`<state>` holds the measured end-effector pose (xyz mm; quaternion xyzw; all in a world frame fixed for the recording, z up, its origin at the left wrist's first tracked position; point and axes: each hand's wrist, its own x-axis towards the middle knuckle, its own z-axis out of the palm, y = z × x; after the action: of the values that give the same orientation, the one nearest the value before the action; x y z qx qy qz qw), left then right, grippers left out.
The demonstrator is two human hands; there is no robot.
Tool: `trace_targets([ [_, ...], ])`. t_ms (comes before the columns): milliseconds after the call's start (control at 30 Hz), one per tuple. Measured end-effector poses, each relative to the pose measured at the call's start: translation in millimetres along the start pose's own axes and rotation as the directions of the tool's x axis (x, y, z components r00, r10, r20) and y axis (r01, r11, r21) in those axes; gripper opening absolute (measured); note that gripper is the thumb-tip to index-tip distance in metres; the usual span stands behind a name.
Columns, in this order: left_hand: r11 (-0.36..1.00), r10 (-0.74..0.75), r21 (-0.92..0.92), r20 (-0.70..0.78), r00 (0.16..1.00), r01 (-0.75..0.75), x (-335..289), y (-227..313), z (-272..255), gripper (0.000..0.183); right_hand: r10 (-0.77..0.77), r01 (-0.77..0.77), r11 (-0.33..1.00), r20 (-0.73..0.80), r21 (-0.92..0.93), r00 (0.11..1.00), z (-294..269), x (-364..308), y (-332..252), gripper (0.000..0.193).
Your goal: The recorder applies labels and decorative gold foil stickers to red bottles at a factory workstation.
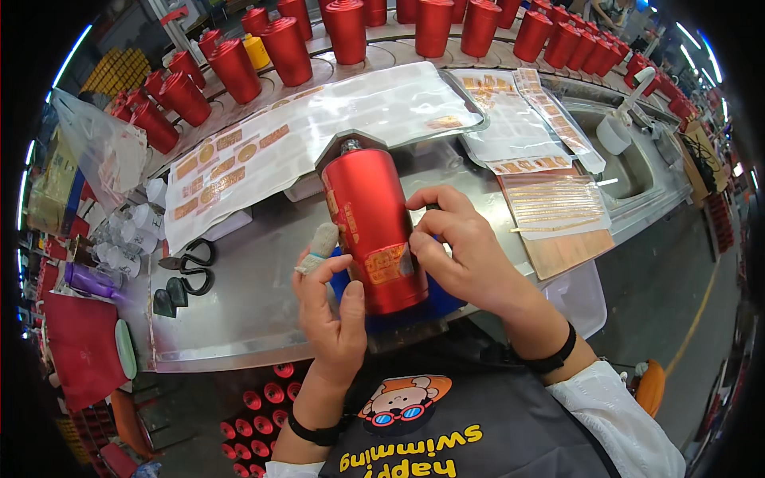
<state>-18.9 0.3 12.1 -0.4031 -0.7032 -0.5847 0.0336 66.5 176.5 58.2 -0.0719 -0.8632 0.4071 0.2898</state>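
Observation:
A glossy red bottle [374, 191] stands in front of me, leaning slightly, on a blue support [442, 303]. Gold decoration runs down its left side, and a shiny gold decal [388, 263] sits low on its front. My left hand [331, 311] is at the bottle's lower left, fingertips against its side and thumb near the decal; a pale cloth cover wraps one finger. Around the right side curl the fingers of my right hand [462, 247], its thumb by the decal's right edge. Behind the bottle's neck is a dark angular holder [351, 135].
Sheets of gold decals [319, 119] lie across the metal table, with more decal sheets [514, 119] at right. Black-handled scissors [195, 267] rest at left. A sink [629, 167] holds a white cup. Red bottles [434, 28] line the conveyor behind.

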Motion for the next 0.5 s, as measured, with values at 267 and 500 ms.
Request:
trace_targets([
  [267,0.997,-0.046,-0.06,0.006,0.999,0.046,-0.5,-4.7,4.0,0.032,-0.083,0.079,0.983,-0.013,-0.167,0.996,2.2,1.5,-0.7,0.013],
  [500,0.989,-0.045,-0.146,-0.071,0.996,0.034,8.0,-2.7,6.6,0.027,0.049,-0.049,0.999,0.059,0.005,0.997,-6.1,0.5,4.5,0.007],
])
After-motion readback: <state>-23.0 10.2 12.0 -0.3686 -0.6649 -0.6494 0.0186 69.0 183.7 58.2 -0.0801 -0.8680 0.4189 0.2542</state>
